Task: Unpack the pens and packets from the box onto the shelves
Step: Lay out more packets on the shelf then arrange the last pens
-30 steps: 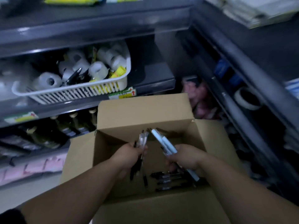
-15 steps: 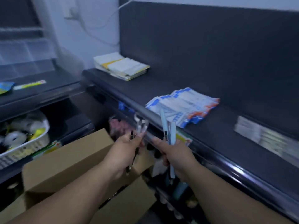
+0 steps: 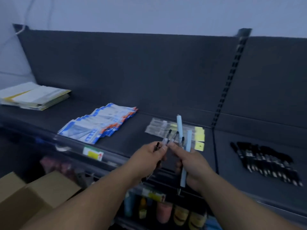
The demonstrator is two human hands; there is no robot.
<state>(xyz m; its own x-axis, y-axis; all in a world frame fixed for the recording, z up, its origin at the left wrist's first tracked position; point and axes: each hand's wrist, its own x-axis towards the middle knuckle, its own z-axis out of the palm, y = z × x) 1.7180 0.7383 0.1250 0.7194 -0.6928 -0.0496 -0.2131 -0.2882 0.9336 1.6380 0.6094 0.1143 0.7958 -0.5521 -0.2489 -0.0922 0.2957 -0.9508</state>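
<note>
While the box [image 3: 25, 196] stands nearest, at the lower left and well apart from the hands, both hands are raised in front of the shelf [image 3: 141, 140] with their fingertips almost meeting. The left hand [image 3: 147, 157] pinches a small bunch of clear pens [image 3: 167, 137] with dark clips; I count three tips, though blur may hide another. The right hand [image 3: 194, 165] is curled round the blue pens [image 3: 179, 125], two for certain, held upright. Neither bunch touches the shelf yet.

The step looks like sorting the pens just before laying them down. I would keep the two kinds apart, one to each hand, then lower them flat and side by side on bare shelf, not on the packets, where round barrels would likely roll. Letting go low and slowly should stop them scattering.

Just behind the hands lie clear packets [image 3: 159, 128] with yellow tags, about four, overlapping. Left of these is a fan of blue and white packets [image 3: 98, 125], roughly seven. To the right, past the divider, black pens [image 3: 265, 161] lie in a row, a dozen or so, too blurred to count exactly. Farthest left is one stack of papers [image 3: 33, 97]
</note>
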